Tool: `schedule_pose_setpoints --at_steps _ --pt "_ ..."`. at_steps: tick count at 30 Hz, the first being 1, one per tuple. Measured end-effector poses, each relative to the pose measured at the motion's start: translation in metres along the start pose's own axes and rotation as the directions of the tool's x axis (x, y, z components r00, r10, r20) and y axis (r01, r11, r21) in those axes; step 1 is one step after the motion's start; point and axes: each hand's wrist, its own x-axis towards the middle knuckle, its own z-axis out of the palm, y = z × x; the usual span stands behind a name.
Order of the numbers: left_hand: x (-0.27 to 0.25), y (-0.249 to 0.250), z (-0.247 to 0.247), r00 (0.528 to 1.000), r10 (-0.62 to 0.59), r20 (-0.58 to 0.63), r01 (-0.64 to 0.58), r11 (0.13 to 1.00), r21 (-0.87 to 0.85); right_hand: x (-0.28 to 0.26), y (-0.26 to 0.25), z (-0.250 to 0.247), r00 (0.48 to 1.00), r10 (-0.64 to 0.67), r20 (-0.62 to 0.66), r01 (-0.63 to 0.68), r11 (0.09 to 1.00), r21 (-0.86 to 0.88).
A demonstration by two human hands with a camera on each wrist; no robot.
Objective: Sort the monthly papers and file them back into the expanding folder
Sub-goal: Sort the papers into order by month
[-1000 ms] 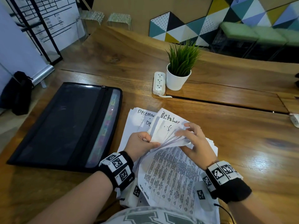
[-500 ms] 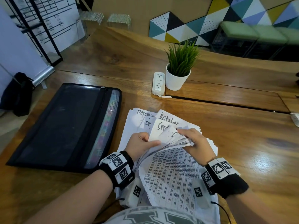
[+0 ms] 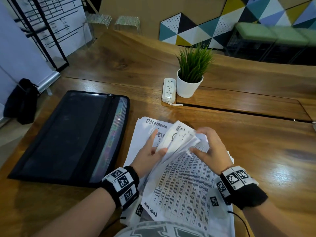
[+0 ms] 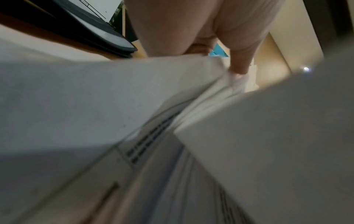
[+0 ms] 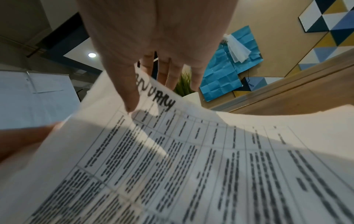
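A loose stack of white monthly papers [image 3: 184, 185] lies on the wooden table [image 3: 256, 151] in front of me, a printed table sheet on top. Sheets marked December [image 3: 156, 122] show at its far left. Both hands hold a lifted, blurred bundle of sheets [image 3: 177, 141] at the stack's far end. My left hand [image 3: 154, 146] has its thumb [image 4: 239, 66] on the bundle and its fingers stretched behind. My right hand [image 3: 205, 142] pinches the top of a sheet marked January [image 5: 162, 101], thumb [image 5: 128, 97] in front. The black expanding folder [image 3: 68, 134] lies flat to the left.
A white power strip [image 3: 169, 89] and a potted green plant [image 3: 189, 82] stand beyond the papers. A dark slot [image 3: 239, 112] crosses the table behind them. A black bag [image 3: 22, 100] sits on the floor at the far left.
My left fingers have stretched out from a curled grip. The right hand has slid toward the top edge of the lifted sheets, which are now blurred. The folder has not moved.
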Motion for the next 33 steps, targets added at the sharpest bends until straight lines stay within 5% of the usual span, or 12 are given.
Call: schedule_pose_setpoints --at_steps 3,6,9,11,14,20,28,33 --pt "-0.006 0.006 0.001 0.992 -0.068 0.105 0.060 0.995 0.082 0.011 0.002 -0.004 0.971 0.125 0.203 -0.135 0.990 0.034" --pt "-0.010 0.014 0.000 0.984 -0.117 0.133 0.094 0.981 0.167 0.014 0.003 -0.003 0.970 0.055 0.235 -0.045 0.998 -0.049" --pt "0.004 0.006 -0.010 0.991 -0.034 -0.133 0.085 0.913 0.398 0.009 0.006 -0.003 0.979 -0.069 0.193 0.066 0.998 0.024" --pt "0.014 0.002 -0.015 0.962 -0.048 -0.268 0.192 0.819 0.541 0.002 0.007 -0.003 0.982 -0.084 0.167 0.072 0.994 0.077" --pt "0.018 0.001 -0.016 0.941 -0.143 -0.307 0.277 0.846 0.455 -0.007 0.004 -0.002 0.986 -0.077 0.148 0.065 0.995 0.081" --pt "0.016 -0.002 -0.015 0.950 -0.023 -0.312 0.133 0.933 0.335 -0.018 0.002 -0.003 0.985 -0.097 0.143 0.088 0.994 0.072" --pt "0.007 -0.001 -0.012 0.956 -0.083 -0.281 0.098 0.994 0.040 -0.010 -0.005 -0.004 0.973 -0.078 0.216 0.057 0.993 0.101" --pt "0.006 -0.002 -0.011 0.964 -0.068 -0.257 0.091 0.993 0.076 -0.006 -0.006 -0.005 0.944 -0.073 0.322 0.036 0.992 0.121"
